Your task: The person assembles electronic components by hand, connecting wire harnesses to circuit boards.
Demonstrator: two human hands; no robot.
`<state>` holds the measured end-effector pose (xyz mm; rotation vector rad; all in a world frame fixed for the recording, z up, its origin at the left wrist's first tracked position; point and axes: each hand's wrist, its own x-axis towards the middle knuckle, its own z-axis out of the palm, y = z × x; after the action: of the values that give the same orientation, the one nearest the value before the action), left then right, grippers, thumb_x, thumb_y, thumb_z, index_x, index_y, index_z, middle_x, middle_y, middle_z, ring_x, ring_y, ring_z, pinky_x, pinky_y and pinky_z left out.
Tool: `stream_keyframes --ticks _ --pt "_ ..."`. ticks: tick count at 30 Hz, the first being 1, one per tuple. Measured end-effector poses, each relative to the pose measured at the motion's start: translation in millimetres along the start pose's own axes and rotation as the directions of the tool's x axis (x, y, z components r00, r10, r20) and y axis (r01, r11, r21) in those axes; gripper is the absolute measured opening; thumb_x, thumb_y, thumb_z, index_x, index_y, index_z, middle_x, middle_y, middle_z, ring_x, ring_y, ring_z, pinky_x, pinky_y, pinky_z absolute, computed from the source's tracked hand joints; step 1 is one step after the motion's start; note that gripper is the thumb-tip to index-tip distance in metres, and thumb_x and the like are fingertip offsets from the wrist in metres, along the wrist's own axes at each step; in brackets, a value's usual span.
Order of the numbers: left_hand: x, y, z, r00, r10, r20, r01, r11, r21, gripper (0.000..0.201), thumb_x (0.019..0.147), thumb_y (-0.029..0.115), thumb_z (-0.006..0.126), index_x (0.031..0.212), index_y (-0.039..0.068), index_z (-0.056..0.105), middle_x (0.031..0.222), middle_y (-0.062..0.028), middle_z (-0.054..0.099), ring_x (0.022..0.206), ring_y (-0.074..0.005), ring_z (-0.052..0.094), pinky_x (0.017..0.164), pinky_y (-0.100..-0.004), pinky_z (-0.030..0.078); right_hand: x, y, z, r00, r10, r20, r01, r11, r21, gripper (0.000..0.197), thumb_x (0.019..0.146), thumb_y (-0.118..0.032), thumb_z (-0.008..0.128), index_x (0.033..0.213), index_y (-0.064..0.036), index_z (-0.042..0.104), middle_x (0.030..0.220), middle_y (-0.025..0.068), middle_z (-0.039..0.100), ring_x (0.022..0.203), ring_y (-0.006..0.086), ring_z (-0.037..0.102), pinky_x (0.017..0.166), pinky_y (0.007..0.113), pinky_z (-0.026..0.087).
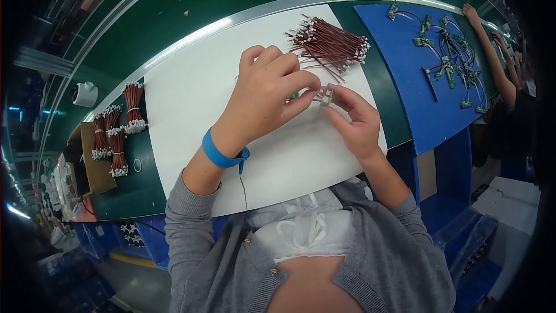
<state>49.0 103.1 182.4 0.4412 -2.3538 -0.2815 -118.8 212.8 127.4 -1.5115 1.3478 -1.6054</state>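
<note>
Lying near the white mat's [191, 98] far edge, loose red wires [329, 43]; your left hand [263, 95] and right hand [356, 119] both pinch a small pale grey connector piece [325, 95] mid-mat, partly hidden by fingers.

A matt white sheet [191, 110], paper-like and smooth, lay at the centre over a smooth dark green bench top [174, 11] with a glossy metal strip along it. The small pale connector [325, 95] looked like plastic. Red wires [330, 43] at upper centre had plastic-looking white ends. The wrist strap [217, 152] looked like smooth blue plastic; the grey sleeves [185, 226] were knitted cloth.
</note>
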Motion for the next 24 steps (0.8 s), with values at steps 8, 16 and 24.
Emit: stream_keyframes --ticks 8,16,24 --pt "0.0 0.8 8.3 0.999 0.041 0.01 -0.042 0.998 0.039 0.016 0.067 0.015 0.074 0.081 0.02 0.066 0.071 0.0029 0.046 0.073 -0.0166 0.046 0.082 -0.0369 0.031 0.6 6.2 -4.2 0.997 -0.076 0.017 0.078 0.989 -0.126 0.038 0.075 0.003 0.07 0.112 0.0028 0.062 0.108 0.0145 0.065 0.097 0.0209 0.064 0.084 0.028 0.05" --pt "1.0 0.6 14.9 0.999 0.053 -0.004 -0.052 0.997 0.053 0.018 0.067 0.014 0.074 0.081 0.02 0.065 0.075 0.0029 0.048 0.077 -0.017 0.048 0.086 -0.0386 0.031 -1.5 15.6 -6.9 0.998 -0.07 0.0 0.069 0.994 -0.081 0.041 0.075 0.003 0.07 0.115 0.0023 0.061 0.109 0.016 0.064 0.097 0.0204 0.064 0.084 0.028 0.05" --pt "4.2 0.5 15.7 0.996 0.088 -0.013 -0.087 0.992 0.095 0.019 0.066 0.014 0.074 0.081 0.017 0.063 0.081 0.0031 0.054 0.088 -0.0162 0.054 0.091 -0.0404 0.032 -1.0 18.2 -9.6 0.999 -0.009 0.03 0.009 1.0 0.001 0.042 0.078 0.002 0.068 0.118 0.0025 0.059 0.111 0.0159 0.064 0.093 0.0183 0.065 0.082 0.026 0.051"
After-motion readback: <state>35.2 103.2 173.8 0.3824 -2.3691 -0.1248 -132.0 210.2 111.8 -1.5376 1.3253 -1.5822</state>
